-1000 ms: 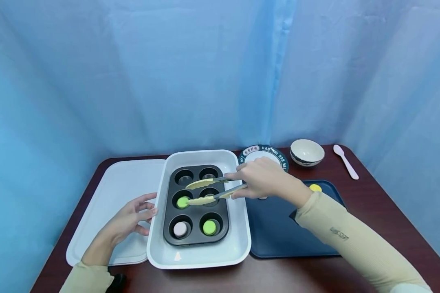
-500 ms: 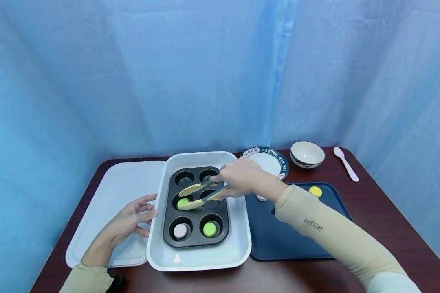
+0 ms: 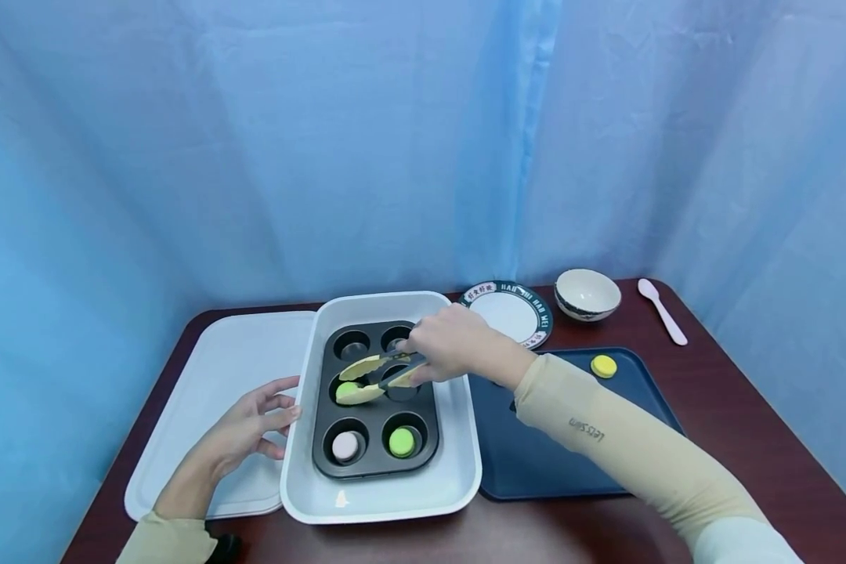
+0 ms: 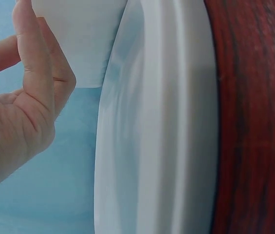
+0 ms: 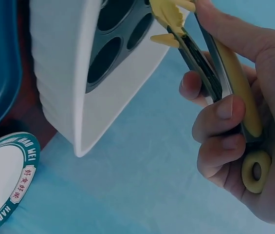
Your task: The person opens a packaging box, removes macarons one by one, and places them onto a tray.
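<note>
Right grip [image 3: 446, 345] curled closed, arm extended forward, left grip [image 3: 243, 427] relaxed, fingers loosely spread

Yellow-tipped tongs [image 3: 374, 373] over a black muffin pan [image 3: 375, 407] holding green and pink discs, inside a white dish [image 3: 458, 462]; navy tray [image 3: 536, 462], reddish-brown table [image 3: 733, 407].

Person, two arms. Both arms are clad in long, close-fitting sleeves of pale beige knit, ended at the wrists. Small dark lettering is printed on the right sleeve [image 3: 606, 446] along the forearm. Both hands are left bare, ungloved.
</note>
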Motion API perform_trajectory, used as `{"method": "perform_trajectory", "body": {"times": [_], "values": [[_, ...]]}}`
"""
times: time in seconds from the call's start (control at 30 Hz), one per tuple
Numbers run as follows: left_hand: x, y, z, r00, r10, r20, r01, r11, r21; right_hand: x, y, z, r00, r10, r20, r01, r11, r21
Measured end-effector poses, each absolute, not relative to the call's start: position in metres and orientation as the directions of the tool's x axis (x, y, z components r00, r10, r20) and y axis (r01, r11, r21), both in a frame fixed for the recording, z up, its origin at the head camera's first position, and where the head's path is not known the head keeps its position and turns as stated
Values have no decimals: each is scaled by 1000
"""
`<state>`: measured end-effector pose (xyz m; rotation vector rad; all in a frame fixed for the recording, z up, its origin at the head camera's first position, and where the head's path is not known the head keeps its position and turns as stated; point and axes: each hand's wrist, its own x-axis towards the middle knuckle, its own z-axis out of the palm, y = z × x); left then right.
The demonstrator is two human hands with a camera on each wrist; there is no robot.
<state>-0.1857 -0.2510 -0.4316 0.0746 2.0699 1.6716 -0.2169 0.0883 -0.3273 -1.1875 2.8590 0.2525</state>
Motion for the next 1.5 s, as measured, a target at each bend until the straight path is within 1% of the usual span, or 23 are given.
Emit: {"method": "perform_trajectory", "body": {"times": [0.13, 0.53, 0.77, 0.83, 1.13, 1.37, 1.5], "values": [[-185, -252, -431, -883, 337, -327, -249, 254, 935, -216, 87, -325, -721, -682, -117, -692, 710, 130], [-183, -252, -425, -883, 331, -333, -248, 274, 929, -202, 71, -332, -741, -667, -78, -669, 726, 157], [-182, -253, -420, -880, 339, -333, -244, 278, 929, -200, 71, -335, -759, -646, -86, -651, 753, 97], [-183, -254, -419, -881, 340, -330, -239, 283, 929, -200, 72, -336, -761, -644, -85, -649, 755, 95], [-185, -254, -418, -894, 310, -324, -233, 298, 926, -203, 75, -338, -737, -674, -48, -675, 729, 118], [-184, -251, -424, -891, 323, -319, -228, 288, 930, -203, 83, -345, -725, -687, -39, -684, 713, 152], [-182, -250, -425, -892, 313, -326, -237, 291, 927, -204, 85, -348, -715, -698, -35, -695, 705, 140]]}}
